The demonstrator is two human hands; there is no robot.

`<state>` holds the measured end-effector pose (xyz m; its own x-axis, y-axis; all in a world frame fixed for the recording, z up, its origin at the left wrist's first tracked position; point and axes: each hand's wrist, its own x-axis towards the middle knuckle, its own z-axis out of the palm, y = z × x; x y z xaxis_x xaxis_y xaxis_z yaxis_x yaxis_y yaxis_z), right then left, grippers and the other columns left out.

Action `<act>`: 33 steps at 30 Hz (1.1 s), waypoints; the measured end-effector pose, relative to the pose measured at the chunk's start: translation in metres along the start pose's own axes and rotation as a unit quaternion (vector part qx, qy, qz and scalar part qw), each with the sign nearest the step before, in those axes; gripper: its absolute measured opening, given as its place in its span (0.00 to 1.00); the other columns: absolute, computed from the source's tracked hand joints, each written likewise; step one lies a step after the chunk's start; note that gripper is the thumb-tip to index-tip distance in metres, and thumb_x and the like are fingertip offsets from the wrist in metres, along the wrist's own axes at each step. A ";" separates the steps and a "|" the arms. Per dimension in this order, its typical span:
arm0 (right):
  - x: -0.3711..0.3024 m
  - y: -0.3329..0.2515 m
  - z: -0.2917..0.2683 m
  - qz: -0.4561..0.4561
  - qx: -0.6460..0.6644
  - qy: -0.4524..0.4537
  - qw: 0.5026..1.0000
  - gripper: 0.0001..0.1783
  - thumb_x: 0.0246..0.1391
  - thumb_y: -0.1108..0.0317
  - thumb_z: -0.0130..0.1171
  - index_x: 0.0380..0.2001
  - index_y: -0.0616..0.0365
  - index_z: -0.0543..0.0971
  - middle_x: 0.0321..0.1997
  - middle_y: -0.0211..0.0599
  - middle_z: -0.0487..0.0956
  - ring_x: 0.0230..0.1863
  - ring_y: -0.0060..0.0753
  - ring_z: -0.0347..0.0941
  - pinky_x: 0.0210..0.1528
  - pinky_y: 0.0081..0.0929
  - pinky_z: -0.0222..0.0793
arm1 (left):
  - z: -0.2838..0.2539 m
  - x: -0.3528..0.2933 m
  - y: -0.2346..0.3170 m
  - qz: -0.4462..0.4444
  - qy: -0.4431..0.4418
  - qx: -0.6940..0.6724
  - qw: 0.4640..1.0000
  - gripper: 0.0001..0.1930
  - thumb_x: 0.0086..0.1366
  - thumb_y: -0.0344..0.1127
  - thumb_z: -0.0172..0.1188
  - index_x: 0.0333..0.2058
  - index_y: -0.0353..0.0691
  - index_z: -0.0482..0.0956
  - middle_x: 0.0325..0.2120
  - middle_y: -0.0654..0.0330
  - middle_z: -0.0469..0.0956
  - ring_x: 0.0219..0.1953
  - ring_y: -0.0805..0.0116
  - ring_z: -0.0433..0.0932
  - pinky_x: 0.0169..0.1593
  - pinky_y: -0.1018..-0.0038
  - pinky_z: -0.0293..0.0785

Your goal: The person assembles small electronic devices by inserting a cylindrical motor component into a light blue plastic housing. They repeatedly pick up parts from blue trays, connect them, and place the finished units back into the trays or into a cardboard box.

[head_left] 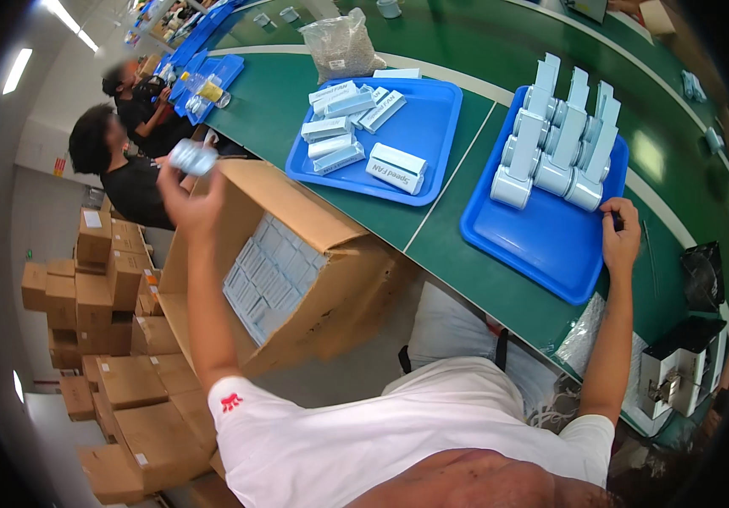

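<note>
My left hand [192, 199] is raised at the left, its fingers closed around a small pale blue-white piece [193, 158]. Motion blurs that piece, so its exact kind cannot be made out. Beneath that arm stands an open cardboard carton [339, 227], partly filled with rows of pale blue-white small boxes [273, 275]. At the right, my right hand [622, 233] has its curled fingers on the rim of a blue tray [534, 258]. Several pale blue handheld fans [559, 140] lie stacked in rows at this tray's far end.
A second blue tray [440, 161] holds several small printed boxes [396, 168]. Behind it sits a clear bag of beige granules [340, 46]. The green bench [432, 233] runs across. Stacked cartons [157, 432] and two people [123, 165] are at the left; a metal device [678, 372] stands right.
</note>
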<state>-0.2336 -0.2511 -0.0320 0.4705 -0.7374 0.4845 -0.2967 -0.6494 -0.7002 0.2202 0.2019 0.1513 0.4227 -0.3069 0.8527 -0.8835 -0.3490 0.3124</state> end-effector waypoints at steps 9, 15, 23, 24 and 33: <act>0.004 0.005 0.000 -0.062 0.004 0.032 0.998 0.06 0.46 0.77 0.61 0.30 0.56 0.81 0.37 0.38 0.82 0.44 0.41 0.76 0.51 0.35 0.70 | 0.221 0.020 0.076 0.202 -0.497 0.126 0.834 0.35 0.48 0.42 0.73 0.55 0.41 0.70 0.50 0.50 0.77 0.53 0.48 0.76 0.56 0.58 0.74; 0.002 0.008 -0.004 -0.068 0.031 0.028 0.997 0.07 0.42 0.77 0.60 0.27 0.54 0.81 0.34 0.35 0.81 0.40 0.42 0.76 0.48 0.36 0.67 | 0.230 0.027 0.063 0.227 -0.496 0.028 0.838 0.48 0.45 0.37 0.77 0.66 0.42 0.65 0.60 0.46 0.71 0.63 0.46 0.68 0.67 0.59 0.65; -0.005 0.004 -0.005 -0.050 0.008 0.043 0.998 0.05 0.45 0.75 0.59 0.27 0.53 0.81 0.35 0.32 0.80 0.41 0.41 0.72 0.49 0.36 0.67 | -0.005 -0.011 -0.114 0.062 -0.203 -0.023 0.977 0.19 0.72 0.30 0.56 0.58 0.25 0.71 0.54 0.42 0.75 0.57 0.52 0.76 0.61 0.63 0.72; 0.000 -0.005 0.004 -0.046 0.018 0.029 0.998 0.05 0.45 0.75 0.59 0.27 0.53 0.81 0.35 0.32 0.80 0.41 0.41 0.72 0.49 0.36 0.67 | -0.054 -0.071 -0.153 0.008 -0.253 0.126 0.959 0.25 0.70 0.33 0.59 0.60 0.26 0.68 0.55 0.40 0.74 0.59 0.47 0.73 0.63 0.61 0.69; -0.004 -0.001 -0.006 -0.014 -0.012 0.049 0.999 0.05 0.45 0.75 0.59 0.26 0.52 0.81 0.35 0.31 0.79 0.40 0.41 0.71 0.45 0.36 0.69 | -0.123 -0.316 -0.205 -0.255 -0.591 0.218 0.734 0.41 0.58 0.38 0.69 0.65 0.26 0.60 0.58 0.36 0.69 0.62 0.39 0.67 0.66 0.53 0.63</act>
<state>-0.2401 -0.2482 -0.0299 0.3966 -0.7324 0.5534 -0.3051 -0.6737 -0.6731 0.2428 0.4795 -0.1304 0.7830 -0.5025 -0.3665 -0.5108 -0.8558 0.0822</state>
